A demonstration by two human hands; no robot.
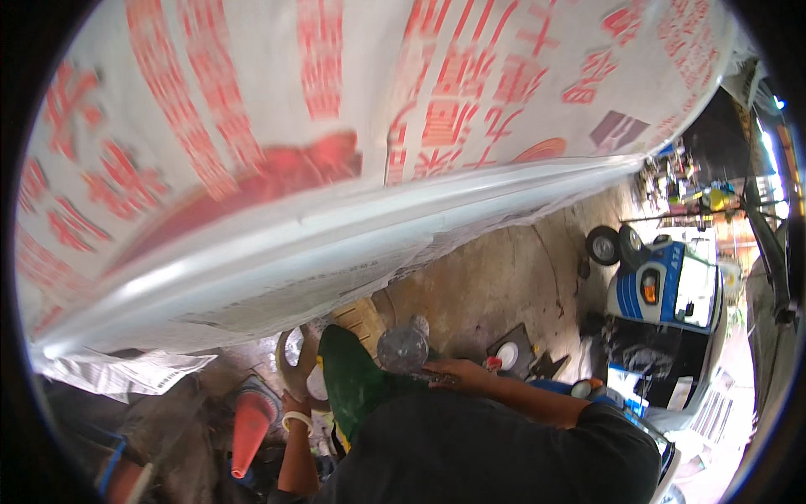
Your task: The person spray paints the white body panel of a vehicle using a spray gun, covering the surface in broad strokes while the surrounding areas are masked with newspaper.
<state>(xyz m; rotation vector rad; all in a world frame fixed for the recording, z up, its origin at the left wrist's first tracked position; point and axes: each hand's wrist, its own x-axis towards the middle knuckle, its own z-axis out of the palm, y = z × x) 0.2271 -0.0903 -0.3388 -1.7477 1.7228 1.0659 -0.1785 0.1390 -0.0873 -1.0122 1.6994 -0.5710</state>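
A large white plastic sack with red printing (353, 67) fills the upper view, close to me. My left hand (295, 401), with a pale band at the wrist, is low at centre-left against a tan curved object (298, 353); its fingers are partly hidden, so its grip is unclear. My right hand (453, 376) reaches from the lower right to the edge of a dark grey round object (401, 351); I cannot make out whether it holds it. My green-clad leg (348, 370) lies between the hands.
An orange traffic cone (252, 428) lies lower left. A yellowish slatted crate or board (363, 317) is behind my leg. A blue-and-white three-wheeled vehicle (651, 286) stands right, near loose wheels (603, 246). A white round item on a dark tray (508, 354) sits on the floor.
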